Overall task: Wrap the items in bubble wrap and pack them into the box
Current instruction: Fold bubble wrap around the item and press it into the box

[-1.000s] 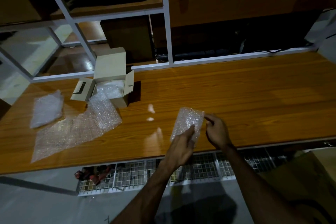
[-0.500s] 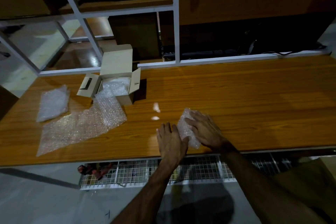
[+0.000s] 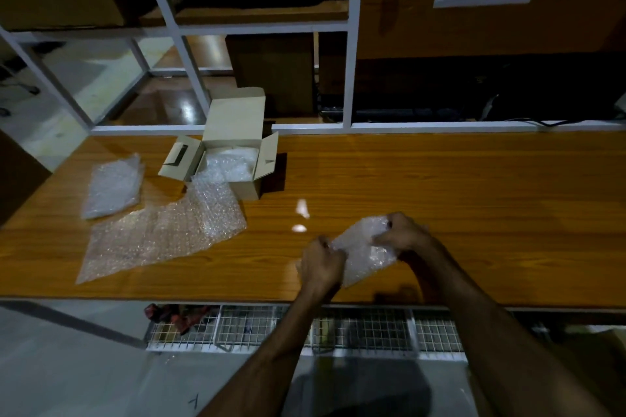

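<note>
Two hands are gripping a small bundle [image 3: 364,252] of clear, knobbly bubble wrap above the near edge of the table [image 3: 457,200]: the left hand [image 3: 321,262] is curling round its near-left end, the right hand [image 3: 403,235] is pinching its far-right end. What is lying inside the wrap cannot be told. Far to the left, a pale cardboard box [image 3: 237,145] is standing open, flaps spread, crumpled wrap filling it and spilling over its near wall. A long, flat wrap sheet [image 3: 159,237] is stretching from the box toward the near left, and a smaller folded pad [image 3: 111,186] is lying just beyond it. The tabletop is glossy, orange wood grain, catching two bright glints.
</note>
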`<state>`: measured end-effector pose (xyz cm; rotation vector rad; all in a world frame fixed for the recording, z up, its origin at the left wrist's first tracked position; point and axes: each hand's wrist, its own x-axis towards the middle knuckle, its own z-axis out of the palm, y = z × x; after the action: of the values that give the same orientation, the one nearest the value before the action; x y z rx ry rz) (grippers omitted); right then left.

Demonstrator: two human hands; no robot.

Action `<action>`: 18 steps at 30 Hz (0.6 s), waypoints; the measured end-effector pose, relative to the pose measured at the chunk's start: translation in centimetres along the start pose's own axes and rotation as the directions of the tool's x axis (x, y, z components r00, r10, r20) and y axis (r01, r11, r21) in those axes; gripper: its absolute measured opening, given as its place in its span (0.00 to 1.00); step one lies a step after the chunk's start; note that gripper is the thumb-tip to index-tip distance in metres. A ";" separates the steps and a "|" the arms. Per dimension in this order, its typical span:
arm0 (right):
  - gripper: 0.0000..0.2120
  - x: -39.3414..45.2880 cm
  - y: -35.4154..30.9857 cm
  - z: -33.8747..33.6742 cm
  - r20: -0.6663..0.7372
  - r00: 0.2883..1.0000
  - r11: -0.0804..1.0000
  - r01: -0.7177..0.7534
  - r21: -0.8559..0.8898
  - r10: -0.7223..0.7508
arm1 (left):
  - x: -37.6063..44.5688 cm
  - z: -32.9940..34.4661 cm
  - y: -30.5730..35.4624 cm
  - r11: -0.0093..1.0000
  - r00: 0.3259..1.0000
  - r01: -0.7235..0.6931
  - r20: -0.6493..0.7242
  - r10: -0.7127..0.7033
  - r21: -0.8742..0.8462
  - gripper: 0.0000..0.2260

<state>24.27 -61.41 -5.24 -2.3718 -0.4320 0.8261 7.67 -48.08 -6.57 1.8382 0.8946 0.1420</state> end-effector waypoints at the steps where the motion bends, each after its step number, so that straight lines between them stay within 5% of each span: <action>1: 0.10 -0.3 -0.2 0.0 0.007 1.000 0.986 0.011 0.166 -0.012 | -0.2 -0.8 0.2 0.989 1.000 -0.026 0.013 0.028 -0.142 0.04; 7: 0.12 -2.1 -3.7 0.9 -0.074 0.992 0.753 0.128 0.645 -0.105 | 0.9 -5.9 0.9 0.890 0.994 -0.053 -0.110 0.004 -0.453 0.05; 11: 0.16 -2.3 -6.5 2.9 -0.141 0.988 0.649 0.146 0.747 -0.059 | 2.4 -8.8 1.2 0.816 0.970 -0.058 -0.224 -0.089 -0.575 0.13; 18: 0.06 -2.0 -11.6 5.2 -0.349 0.934 0.637 0.317 0.703 -0.080 | 4.2 -13.3 1.5 0.829 0.864 -0.446 -0.402 0.302 -0.336 0.08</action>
<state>18.16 -51.11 -0.43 -1.5716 -0.1658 0.4090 5.08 -35.72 -0.52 1.5780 0.6399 0.8603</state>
